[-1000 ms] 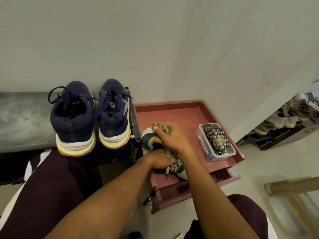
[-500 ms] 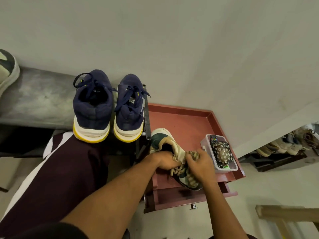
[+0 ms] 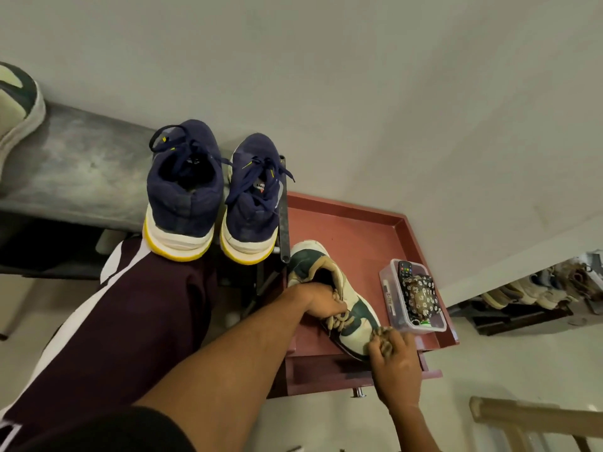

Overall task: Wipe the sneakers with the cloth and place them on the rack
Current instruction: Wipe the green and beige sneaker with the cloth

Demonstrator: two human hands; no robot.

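Sneaker [image 3: 360, 309], green and cream, lies on the red tray [image 3: 342, 230] near me, toe pointing my way. My left hand [image 3: 323, 301] grips it at the laces, fingers curled in. My right hand [image 3: 393, 357] pinches the bunched cloth [image 3: 381, 334] against the toe. I judge this one mid-wipe, not yet racked. A matching sneaker [image 3: 16, 102] sits far left on the grey shelf [image 3: 81, 168], the navy pair [image 3: 182, 190] beside it, so probably little remains. A plastic box [image 3: 388, 288] stands to the right.
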